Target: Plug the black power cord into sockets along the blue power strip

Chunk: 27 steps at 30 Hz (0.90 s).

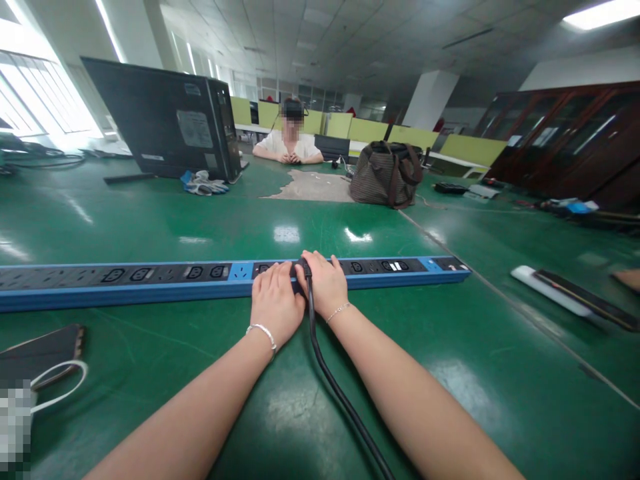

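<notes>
A long blue power strip point(150, 297) with black sockets lies across the table in front of me. My left hand point(277, 297) grips the strip near its middle, with its fingers curled over the top. Beside it, my right hand point(325, 283) is closed around a black power plug point(306, 268) at the sockets. My fingers partly hide the plug, and I cannot tell how deep it sits. From the plug a black cable point(327, 370) runs down toward me between my forearms.
On the green table point(200, 227) stand a black computer tower point(165, 120) and a brown bag point(385, 173). Gloves point(204, 183) lie by the tower. A white-and-black object point(550, 291) is at right, a dark flat object point(45, 350) at left. Another person point(289, 143) sits across.
</notes>
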Each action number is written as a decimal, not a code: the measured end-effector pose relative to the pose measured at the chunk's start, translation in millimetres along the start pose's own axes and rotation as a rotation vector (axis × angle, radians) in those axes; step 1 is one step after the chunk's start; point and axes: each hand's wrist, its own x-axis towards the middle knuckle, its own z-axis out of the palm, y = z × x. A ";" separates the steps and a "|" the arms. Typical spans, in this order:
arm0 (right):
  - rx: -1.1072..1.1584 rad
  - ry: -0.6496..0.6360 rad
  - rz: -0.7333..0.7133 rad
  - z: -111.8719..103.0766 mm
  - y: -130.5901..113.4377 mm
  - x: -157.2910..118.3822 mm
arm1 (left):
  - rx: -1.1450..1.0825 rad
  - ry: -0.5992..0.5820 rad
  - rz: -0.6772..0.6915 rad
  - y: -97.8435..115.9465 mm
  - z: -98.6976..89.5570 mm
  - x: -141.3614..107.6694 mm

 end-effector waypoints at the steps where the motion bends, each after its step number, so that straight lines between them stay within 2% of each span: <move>1: 0.005 0.002 0.008 0.1 0.0 0.1 | 0.001 0.006 0.002 -0.1 0.3 0.0; 10: 0.035 0.004 0.001 0.2 4.1 -1.3 | -0.011 0.011 -0.020 1.2 -0.2 0.7; 17: 0.058 -0.057 -0.013 -6.6 7.3 -8.3 | -0.027 0.007 -0.033 4.2 -3.0 0.9; 20: 0.059 -0.103 -0.014 -10.0 9.0 -8.9 | -0.034 -0.007 0.008 5.6 -7.3 -0.4; 24: 0.073 -0.179 -0.044 -13.0 14.6 -9.7 | -0.015 -0.083 0.109 7.6 -14.3 -1.4; 27: 0.055 -0.163 -0.069 -14.4 16.9 -12.5 | -0.025 -0.131 0.157 8.5 -18.2 0.5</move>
